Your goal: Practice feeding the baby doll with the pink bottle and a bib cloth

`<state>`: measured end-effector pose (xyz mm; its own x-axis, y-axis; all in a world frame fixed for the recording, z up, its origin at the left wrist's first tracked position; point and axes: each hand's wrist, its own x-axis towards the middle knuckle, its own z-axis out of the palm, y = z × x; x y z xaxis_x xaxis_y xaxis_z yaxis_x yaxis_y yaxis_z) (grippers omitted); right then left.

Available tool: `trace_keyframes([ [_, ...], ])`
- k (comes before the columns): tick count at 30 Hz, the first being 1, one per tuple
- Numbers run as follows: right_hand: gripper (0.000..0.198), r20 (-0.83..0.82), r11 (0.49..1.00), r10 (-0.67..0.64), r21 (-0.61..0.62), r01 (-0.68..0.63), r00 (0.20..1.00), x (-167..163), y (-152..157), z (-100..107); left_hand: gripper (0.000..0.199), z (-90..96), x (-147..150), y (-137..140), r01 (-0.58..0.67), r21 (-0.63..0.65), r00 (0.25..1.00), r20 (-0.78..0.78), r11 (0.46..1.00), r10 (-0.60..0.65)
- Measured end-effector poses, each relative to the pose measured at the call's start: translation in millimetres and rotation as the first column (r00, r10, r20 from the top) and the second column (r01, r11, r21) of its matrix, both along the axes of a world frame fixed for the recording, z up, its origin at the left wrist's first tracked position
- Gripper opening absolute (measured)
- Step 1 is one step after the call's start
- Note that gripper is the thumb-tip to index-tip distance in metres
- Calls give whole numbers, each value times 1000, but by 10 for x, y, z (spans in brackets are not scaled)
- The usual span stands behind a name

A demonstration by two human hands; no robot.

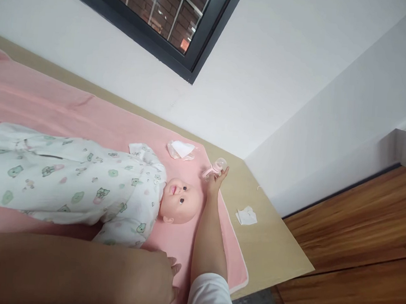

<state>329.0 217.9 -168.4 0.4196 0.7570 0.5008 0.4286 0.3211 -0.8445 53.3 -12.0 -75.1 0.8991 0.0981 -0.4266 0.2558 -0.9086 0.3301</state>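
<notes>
A baby doll [181, 204] lies on its back on a pink blanket [87, 101], dressed in a white suit [81, 180] printed with green and pink figures. Beyond the doll's head, my right hand [215, 181] is closed on a small baby bottle [219, 165] with a clear domed cap and a pink part. The bottle is tilted and partly covered by my fingers. Nearer to me, my left hand [173, 274] is over the blanket beside the doll's head and shoulder. Its fingertips show apart from the thumb with nothing between them; my forearm hides the rest.
A clear plastic packet [181, 150] with something white lies on the blanket's far edge. A folded white tissue [246, 216] is on the bare tan tabletop [272, 251] at the right. Behind stand a white wall and a dark-framed window [191, 69]; wooden panels [351, 234] are at the right.
</notes>
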Motion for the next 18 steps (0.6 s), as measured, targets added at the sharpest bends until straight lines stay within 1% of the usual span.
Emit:
trace_keyframes([
  [2,90,1,997,-73,-9,73,997,-13,-39,35,71,-38,2,-7,-15,-8,1000,22,1000,16],
  [4,82,41,981,-193,-27,195,980,-7,-75,59,67,-84,5,-10,-22,-1,999,44,1000,22],
  [6,73,126,934,-338,-76,349,933,26,-102,67,63,-121,10,-7,-17,10,998,56,1000,16],
  [8,63,251,867,-422,-171,469,871,74,-115,55,64,-139,17,0,-13,14,998,62,1000,12],
  [10,52,355,813,-415,-269,517,838,116,-114,29,67,-142,23,6,-14,14,998,67,1000,13],
  [13,35,427,788,-346,-352,506,835,135,-93,-6,67,-145,24,8,-23,12,997,69,1000,22],
  [16,30,486,757,-314,-391,524,816,110,-80,-9,69,-179,21,5,-6,23,999,51,1000,5],
  [18,32,513,739,-303,-405,538,803,90,-86,8,63,-209,21,1,-47,22,991,123,999,44],
])
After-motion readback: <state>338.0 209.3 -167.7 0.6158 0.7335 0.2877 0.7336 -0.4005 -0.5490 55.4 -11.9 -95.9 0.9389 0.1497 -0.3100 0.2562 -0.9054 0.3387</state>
